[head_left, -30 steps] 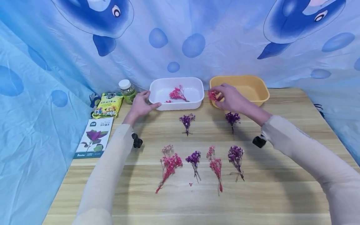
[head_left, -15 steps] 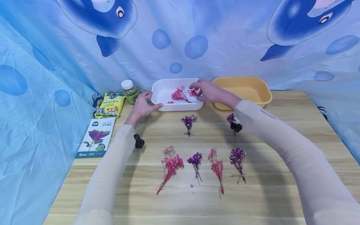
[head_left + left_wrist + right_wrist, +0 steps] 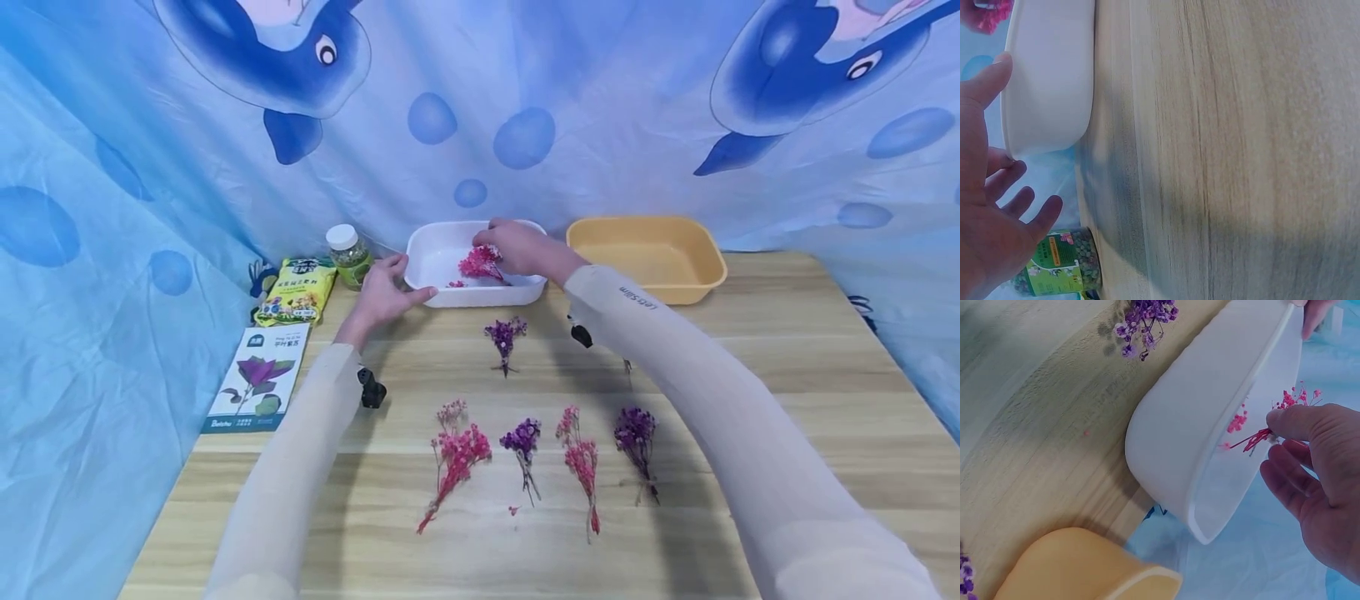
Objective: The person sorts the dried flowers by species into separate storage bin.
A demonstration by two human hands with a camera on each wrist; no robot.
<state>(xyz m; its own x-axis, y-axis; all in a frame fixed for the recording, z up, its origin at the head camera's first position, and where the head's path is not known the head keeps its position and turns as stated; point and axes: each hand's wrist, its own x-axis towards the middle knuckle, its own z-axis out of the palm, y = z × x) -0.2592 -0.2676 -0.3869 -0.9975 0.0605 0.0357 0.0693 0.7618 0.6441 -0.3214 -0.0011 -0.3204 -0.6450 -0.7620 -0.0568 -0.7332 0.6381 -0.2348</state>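
Blue curtain (image 3: 637,158) behind, wood-grain surface (image 3: 810,433) below. I'm pinching a pink sprig (image 3: 1261,435) by its stems, right hand (image 3: 522,248) nearly closed, at the mouth of the white tray (image 3: 483,297). Left hand (image 3: 384,296) is spread, touching the tray's left end. Looks like placing; next probably calls for lowering it beside the pink flowers (image 3: 1237,421) inside, then gentle release.
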